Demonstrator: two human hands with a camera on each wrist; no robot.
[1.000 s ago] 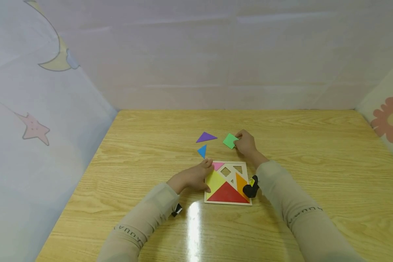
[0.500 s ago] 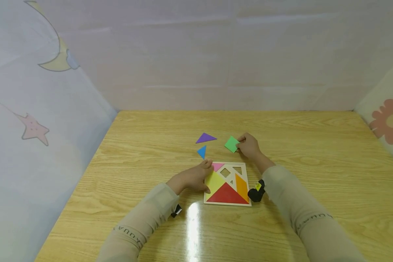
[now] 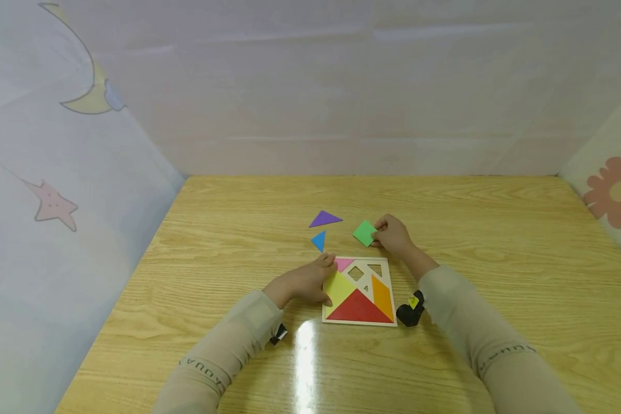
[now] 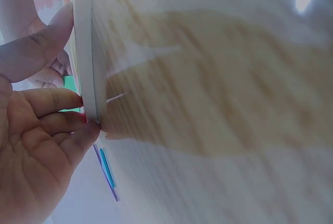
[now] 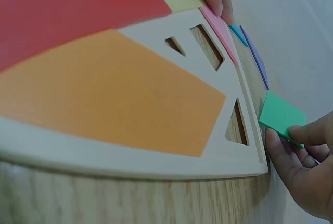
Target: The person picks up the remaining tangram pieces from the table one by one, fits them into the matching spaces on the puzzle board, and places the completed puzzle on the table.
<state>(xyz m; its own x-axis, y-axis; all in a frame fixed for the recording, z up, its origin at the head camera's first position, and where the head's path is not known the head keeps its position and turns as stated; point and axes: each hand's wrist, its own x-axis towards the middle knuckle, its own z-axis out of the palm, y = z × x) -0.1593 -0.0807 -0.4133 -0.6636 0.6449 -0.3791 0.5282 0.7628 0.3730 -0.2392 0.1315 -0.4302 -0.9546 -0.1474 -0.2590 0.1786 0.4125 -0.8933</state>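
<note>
My R hand [image 3: 393, 234] pinches green sq [image 3: 364, 233]; my L hand [image 3: 309, 280], spread, braces board [image 5: 229, 159]. Should lower sq level, corners aligned w/ diamond cutout [image 3: 355, 273].

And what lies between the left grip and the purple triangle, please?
In the head view, the small blue triangle lies between the left grip and the purple triangle, apart from the purple one.
</note>
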